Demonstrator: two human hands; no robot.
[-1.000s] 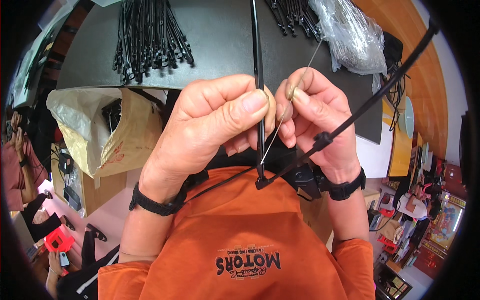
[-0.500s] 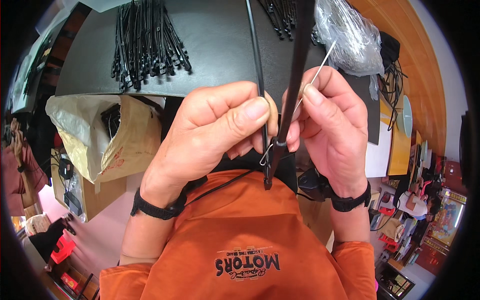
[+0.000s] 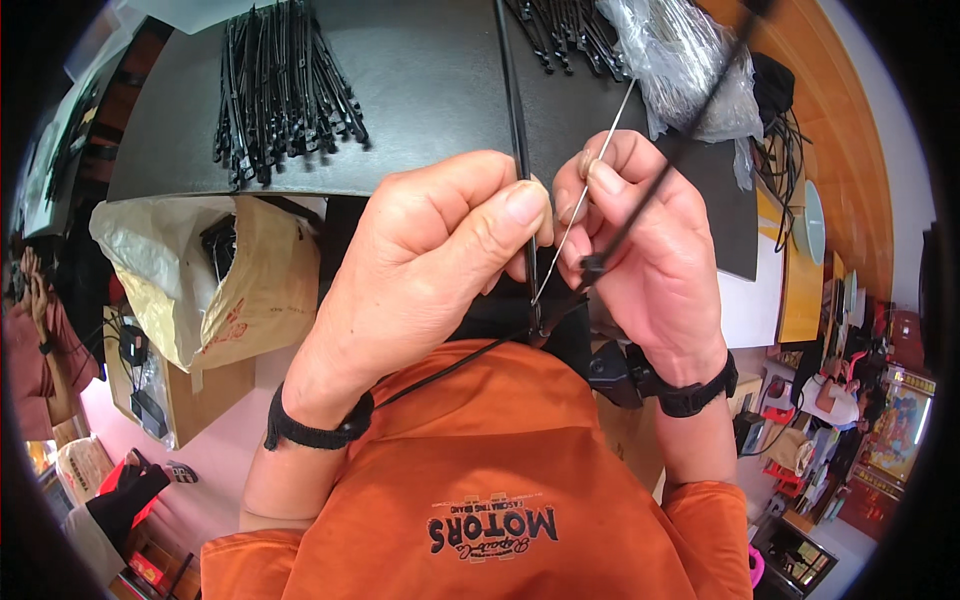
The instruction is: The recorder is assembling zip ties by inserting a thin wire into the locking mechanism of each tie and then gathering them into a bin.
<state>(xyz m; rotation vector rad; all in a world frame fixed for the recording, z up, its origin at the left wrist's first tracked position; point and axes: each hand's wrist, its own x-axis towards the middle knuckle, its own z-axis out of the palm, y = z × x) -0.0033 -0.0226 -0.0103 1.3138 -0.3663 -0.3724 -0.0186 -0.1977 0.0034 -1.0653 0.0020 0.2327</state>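
A slim black rod (image 3: 511,90) stands almost upright in the picture, pinched between the thumb and fingers of my left hand (image 3: 430,240). My right hand (image 3: 665,245) has its thumb and fingertips closed on a thin silvery wire (image 3: 612,128). The wire slants from the upper right down to the rod's lower end, below my left fingers. From near that end a second black rod (image 3: 700,110) tilts up and right, passing in front of my right palm. A small black block (image 3: 592,265) sits on it. How the two rods meet is hard to make out.
On the dark table (image 3: 420,110) lie a bundle of black rods (image 3: 285,90), more rods (image 3: 565,35) and a clear plastic bag (image 3: 690,75) of thin silvery pieces. An open paper bag (image 3: 265,290) stands left, black cables (image 3: 785,180) hang right. Another person (image 3: 45,350) is at far left.
The second rod has swung to the right, away from the first. The wire, looped near the rods' lower end before, now runs straight to it. My right hand has shifted slightly left.
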